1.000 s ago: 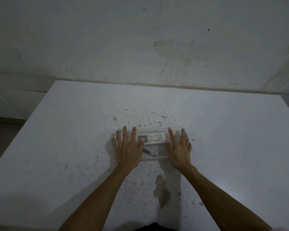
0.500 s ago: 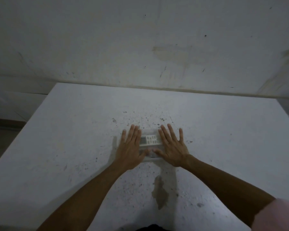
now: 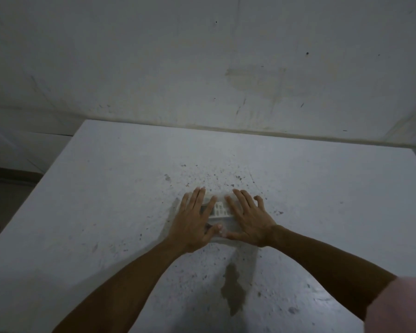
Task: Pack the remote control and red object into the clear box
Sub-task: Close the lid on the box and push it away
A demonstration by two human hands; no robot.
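Table [image 3: 106, 200]: white, speckled, with a brown stain [image 3: 233, 294] near the front.
Room: dim, scuffed white wall [image 3: 202, 68] behind.
Hands: left hand [image 3: 193, 223] and right hand [image 3: 250, 219], each grip spread flat atop the clear box [image 3: 222, 223] holding the remote control [image 3: 219, 209].

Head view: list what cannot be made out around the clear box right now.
- Red object: not visible; the left hand and right hand cover most of the clear box.
- Remote control: only its middle shows between the hands; its buttons are too small to read.
- Box lid: whether it is fully shut cannot be told; palms hide the edges.
- Right sleeve: cut off by the frame edge.
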